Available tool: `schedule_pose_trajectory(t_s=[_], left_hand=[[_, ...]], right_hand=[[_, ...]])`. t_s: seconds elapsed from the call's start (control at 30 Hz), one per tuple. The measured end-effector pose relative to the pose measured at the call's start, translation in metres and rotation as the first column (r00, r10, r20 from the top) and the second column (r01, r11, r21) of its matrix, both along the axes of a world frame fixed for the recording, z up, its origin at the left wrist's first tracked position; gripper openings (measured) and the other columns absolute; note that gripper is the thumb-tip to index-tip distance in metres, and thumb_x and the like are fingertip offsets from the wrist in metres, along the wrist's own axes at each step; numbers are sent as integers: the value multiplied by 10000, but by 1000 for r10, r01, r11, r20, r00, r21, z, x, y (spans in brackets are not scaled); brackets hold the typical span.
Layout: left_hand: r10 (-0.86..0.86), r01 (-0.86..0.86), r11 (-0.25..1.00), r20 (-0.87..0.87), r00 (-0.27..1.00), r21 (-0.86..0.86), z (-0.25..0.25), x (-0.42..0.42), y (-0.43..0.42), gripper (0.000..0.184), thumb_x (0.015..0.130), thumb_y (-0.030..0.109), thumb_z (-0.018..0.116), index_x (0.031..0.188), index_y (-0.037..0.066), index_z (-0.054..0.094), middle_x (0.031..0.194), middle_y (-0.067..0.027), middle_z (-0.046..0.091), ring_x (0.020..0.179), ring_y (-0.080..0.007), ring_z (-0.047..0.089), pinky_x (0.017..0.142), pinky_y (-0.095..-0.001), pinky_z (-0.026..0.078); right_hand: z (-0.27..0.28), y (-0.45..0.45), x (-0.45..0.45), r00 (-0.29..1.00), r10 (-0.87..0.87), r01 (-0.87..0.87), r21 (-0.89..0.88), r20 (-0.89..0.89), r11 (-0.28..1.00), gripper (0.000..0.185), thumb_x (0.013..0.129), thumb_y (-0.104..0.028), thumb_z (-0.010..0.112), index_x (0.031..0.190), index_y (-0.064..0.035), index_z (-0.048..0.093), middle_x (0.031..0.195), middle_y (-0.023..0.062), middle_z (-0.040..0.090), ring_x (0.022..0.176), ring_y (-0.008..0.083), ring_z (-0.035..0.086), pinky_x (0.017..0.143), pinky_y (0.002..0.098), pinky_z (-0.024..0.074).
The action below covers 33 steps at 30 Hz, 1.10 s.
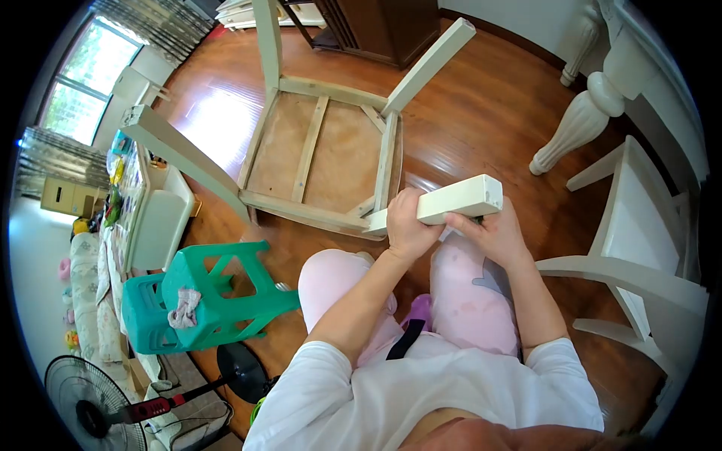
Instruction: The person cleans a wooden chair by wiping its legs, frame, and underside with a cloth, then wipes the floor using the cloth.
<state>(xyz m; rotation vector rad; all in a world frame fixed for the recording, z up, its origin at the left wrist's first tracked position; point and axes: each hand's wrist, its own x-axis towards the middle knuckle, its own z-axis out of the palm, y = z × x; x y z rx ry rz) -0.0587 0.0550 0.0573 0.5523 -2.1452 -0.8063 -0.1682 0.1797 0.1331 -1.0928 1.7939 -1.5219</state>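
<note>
An upturned wooden chair [316,150] rests on the floor in front of me, its bare underside facing up and its cream legs sticking upward. The nearest chair leg [459,201] points toward me. My left hand [410,225] is closed round this leg partway along it. Close to the leg's free end, my right hand [496,234] is closed against its side, thumb below and fingers mostly hidden behind it. A small dark patch shows under the leg by the right thumb; I cannot make out what it is.
Stacked green plastic stools [218,289] stand at left with a crumpled cloth [185,308] on top. A floor fan [94,413] is at lower left. At right are a white chair [639,270] and a carved table leg [575,124]. A dark cabinet [391,30] stands behind.
</note>
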Motion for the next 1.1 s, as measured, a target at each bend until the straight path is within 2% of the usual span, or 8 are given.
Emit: schedule_pose_trajectory(t_s=[0.33, 0.53, 0.67, 0.73, 0.83, 0.97, 1.03, 1.1], left_hand=[[18, -17, 998, -17, 1000, 66, 48, 43, -14, 408, 565, 85, 773, 913, 27, 569, 823, -129, 597, 773, -300, 599, 700, -350, 486], [104, -81, 938, -53, 993, 336, 60, 60, -10, 474, 543, 74, 831, 941, 35, 577, 838, -42, 614, 786, -163, 599, 726, -299, 486], [44, 64, 894, -230, 972, 443, 75, 62, -1, 511, 565, 99, 859, 983, 16, 577, 900, -22, 622, 835, -117, 585, 750, -273, 484], [31, 47, 919, -190, 981, 393, 81, 52, 10, 583, 642, 306, 857, 1033, -14, 566, 924, -40, 627, 847, -126, 590, 757, -273, 487], [43, 59, 935, -278, 960, 348, 87, 52, 11, 999, 646, 843, 459, 1068, -57, 558, 931, -80, 631, 821, -146, 601, 723, -274, 490], [77, -9, 959, -228, 971, 284, 95, 45, 22, 946, 716, 846, 348, 941, -38, 598, 834, -73, 630, 763, -145, 599, 668, -276, 479], [69, -13, 961, -194, 979, 276, 91, 56, 12, 919, 744, 829, 326, 927, -31, 595, 827, -81, 628, 767, -168, 606, 682, -305, 490], [128, -70, 956, -195, 972, 283, 90, 61, 9, 885, 751, 822, 327, 891, -12, 587, 793, -96, 624, 750, -199, 616, 681, -335, 508]], right_hand=[[31, -6, 11, 958, 174, -161, -74, 227, 984, 364, 730, -147, 763, 1042, -4, 642, 935, 83, 682, 819, 146, 642, 757, 280, 502], [40, 11, 16, 823, -73, 256, -254, 563, 933, 157, 897, -105, 591, 1006, 1, 627, 916, 50, 652, 870, 111, 609, 785, 258, 498], [78, -7, 51, 891, -49, 382, -686, 451, 619, 225, 952, -154, 483, 1090, 2, 569, 1110, 105, 581, 995, 176, 567, 862, 292, 457], [82, -15, 56, 943, -332, 229, -750, 14, 620, 238, 955, -161, 450, 1106, -2, 541, 1152, 156, 536, 1040, 251, 544, 890, 351, 434], [61, -34, 73, 939, -321, 288, -781, 119, 553, 256, 944, -188, 458, 1102, -1, 531, 1113, 182, 527, 1048, 312, 526, 906, 384, 415], [-2, -53, 90, 928, -313, 368, -626, 203, 688, 267, 946, -199, 452, 1118, -9, 524, 1055, 173, 542, 1019, 316, 534, 889, 373, 422], [-36, -62, 97, 980, -137, 181, -353, 146, 918, 267, 949, -213, 453, 1110, -14, 531, 1003, 161, 556, 976, 301, 555, 858, 365, 436], [-41, -64, 79, 961, -213, 265, -367, 178, 891, 261, 954, -219, 450, 1091, -18, 542, 993, 155, 563, 954, 293, 566, 841, 363, 443]])
